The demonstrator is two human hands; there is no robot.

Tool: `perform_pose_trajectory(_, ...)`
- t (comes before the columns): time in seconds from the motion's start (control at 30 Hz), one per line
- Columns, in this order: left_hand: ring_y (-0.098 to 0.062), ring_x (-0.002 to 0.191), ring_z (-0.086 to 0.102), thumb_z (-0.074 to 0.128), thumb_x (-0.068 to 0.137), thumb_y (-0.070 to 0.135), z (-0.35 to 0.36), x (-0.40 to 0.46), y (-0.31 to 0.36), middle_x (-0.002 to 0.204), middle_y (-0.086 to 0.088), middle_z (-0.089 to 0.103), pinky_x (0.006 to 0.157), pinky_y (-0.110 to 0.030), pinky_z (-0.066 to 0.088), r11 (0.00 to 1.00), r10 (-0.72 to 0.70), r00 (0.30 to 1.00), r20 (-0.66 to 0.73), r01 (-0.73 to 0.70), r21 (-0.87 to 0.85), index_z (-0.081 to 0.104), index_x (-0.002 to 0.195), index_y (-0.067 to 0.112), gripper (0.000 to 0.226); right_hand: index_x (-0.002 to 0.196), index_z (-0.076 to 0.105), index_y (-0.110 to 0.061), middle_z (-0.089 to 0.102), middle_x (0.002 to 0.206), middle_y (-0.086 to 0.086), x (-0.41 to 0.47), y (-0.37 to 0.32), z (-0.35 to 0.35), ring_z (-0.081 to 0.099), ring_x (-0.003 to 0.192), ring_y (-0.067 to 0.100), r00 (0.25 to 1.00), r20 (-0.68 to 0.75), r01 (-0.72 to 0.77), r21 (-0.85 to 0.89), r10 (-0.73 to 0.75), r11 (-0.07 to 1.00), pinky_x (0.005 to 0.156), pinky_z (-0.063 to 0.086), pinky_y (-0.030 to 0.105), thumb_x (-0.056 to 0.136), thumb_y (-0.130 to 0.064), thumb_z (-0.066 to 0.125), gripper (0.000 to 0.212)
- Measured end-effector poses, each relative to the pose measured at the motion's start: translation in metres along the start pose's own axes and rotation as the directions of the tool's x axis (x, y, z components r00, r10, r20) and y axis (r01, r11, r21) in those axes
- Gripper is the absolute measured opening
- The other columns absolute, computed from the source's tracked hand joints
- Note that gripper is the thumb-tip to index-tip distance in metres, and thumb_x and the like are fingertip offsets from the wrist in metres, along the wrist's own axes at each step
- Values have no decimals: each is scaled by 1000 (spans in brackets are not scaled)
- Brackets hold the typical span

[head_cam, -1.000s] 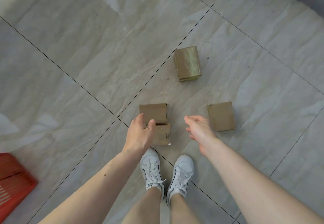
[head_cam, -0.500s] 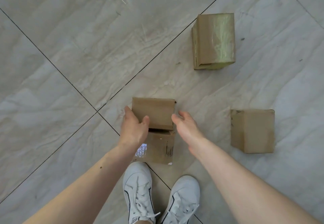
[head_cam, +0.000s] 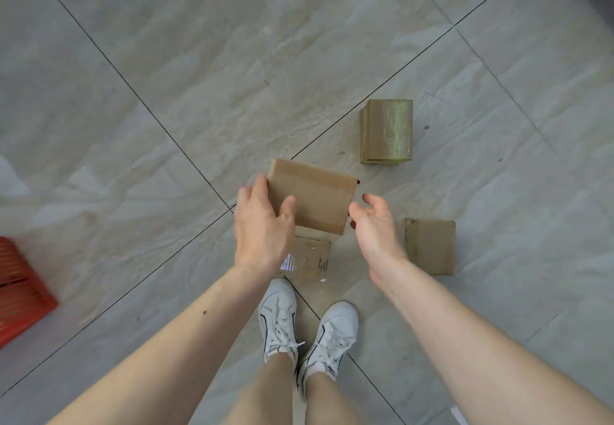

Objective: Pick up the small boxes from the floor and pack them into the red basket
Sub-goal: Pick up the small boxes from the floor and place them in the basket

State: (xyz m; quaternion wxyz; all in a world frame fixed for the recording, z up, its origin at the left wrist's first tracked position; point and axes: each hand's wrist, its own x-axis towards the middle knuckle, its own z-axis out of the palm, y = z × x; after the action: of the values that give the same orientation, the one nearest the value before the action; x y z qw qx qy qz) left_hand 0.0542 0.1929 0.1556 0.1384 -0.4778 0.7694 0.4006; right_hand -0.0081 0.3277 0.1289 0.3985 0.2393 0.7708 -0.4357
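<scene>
Left hand (head_cam: 262, 228) gripping plain box (head_cam: 310, 197), lifted; right hand (head_cam: 377, 228) spread wide just beside. Red basket (head_cam: 20, 291) at floor's left edge.

— What is the left hand (head_cam: 262, 228) doing?
— It is gripping a cardboard box (head_cam: 310, 200) by its left end, thumb lying on top, holding it tilted above another box (head_cam: 310, 258) lying on the floor (head_cam: 199, 92).
— And the right hand (head_cam: 377, 228)?
— It is hanging open just beside the held box, apart from it.
— Anything else?
— Two more boxes, one taped (head_cam: 387, 131), one plain (head_cam: 430, 246), are sitting to the right, and a red basket (head_cam: 20, 291) is showing at the left edge.
</scene>
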Motion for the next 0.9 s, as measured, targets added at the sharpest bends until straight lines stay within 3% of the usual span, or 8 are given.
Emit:
perform_pose_trajectory(0.1, -30, 108, 49, 54, 94, 30, -36, -27, 20, 119, -9, 45, 96, -40, 43, 1000, -5, 1000, -21, 4, -24, 50, 123, 7, 38, 145, 41, -23, 61, 107, -9, -39, -27, -8, 56, 110, 18, 999, -21, 34, 7, -34, 999, 97, 43, 36, 98, -27, 50, 47)
perform_pose_trajectory(0.23, -24, 101, 49, 56, 94, 31, -74, -63, 32, 118, -4, 41, 94, -31, 38, 995, -20, 997, -76, 12, -98, 50, 133, 16, 43, 142, 43, -25, 58, 92, -15, -83, -48, -15, 58, 106, 18, 996, -27, 81, -22, -82, 996, 102, 46, 43, 96, -30, 52, 47)
perform_pose_trajectory(0.33, -23, 109, 50, 57, 94, 31, -97, -88, 28, 125, -4, 41, 92, -24, 33, 988, -50, 992, -115, 32, -153, 46, 142, 21, 51, 140, 45, -26, 63, 99, -7, -114, -55, -14, 61, 107, 19, 993, 21, 119, -62, -118, 991, 101, 47, 46, 93, -34, 54, 49)
perform_pose_trajectory(0.47, -24, 100, 47, 58, 93, 28, -119, -124, 9, 119, -2, 38, 88, -22, 31, 972, -100, 982, -160, 62, -227, 49, 137, 20, 45, 122, 58, -29, 66, 114, -5, -154, -53, 3, 62, 110, 19, 982, 99, 175, -109, -164, 979, 100, 49, 50, 81, -44, 57, 44)
perform_pose_trajectory(0.57, -23, 97, 45, 58, 93, 27, -136, -151, -15, 117, -1, 34, 87, -22, 31, 956, -137, 970, -199, 78, -282, 49, 133, 18, 42, 115, 61, -28, 67, 103, -5, -184, -46, 21, 64, 103, 19, 963, 162, 237, -140, -214, 961, 95, 53, 51, 77, -45, 60, 42)
perform_pose_trajectory(0.7, -22, 108, 48, 60, 92, 27, -168, -176, -55, 135, -4, 32, 94, -21, 32, 927, -202, 945, -256, 100, -360, 44, 143, 20, 54, 121, 59, -25, 67, 95, 1, -219, -36, 55, 67, 97, 22, 939, 237, 301, -207, -251, 931, 92, 54, 52, 76, -46, 66, 50)
perform_pose_trajectory(0.9, -26, 130, 45, 60, 92, 27, -218, -200, -130, 152, -7, 26, 108, -29, 34, 869, -319, 903, -287, 158, -469, 40, 146, 20, 59, 123, 59, -23, 71, 99, 5, -266, -16, 126, 70, 94, 19, 896, 336, 385, -268, -289, 883, 91, 56, 51, 85, -36, 69, 41)
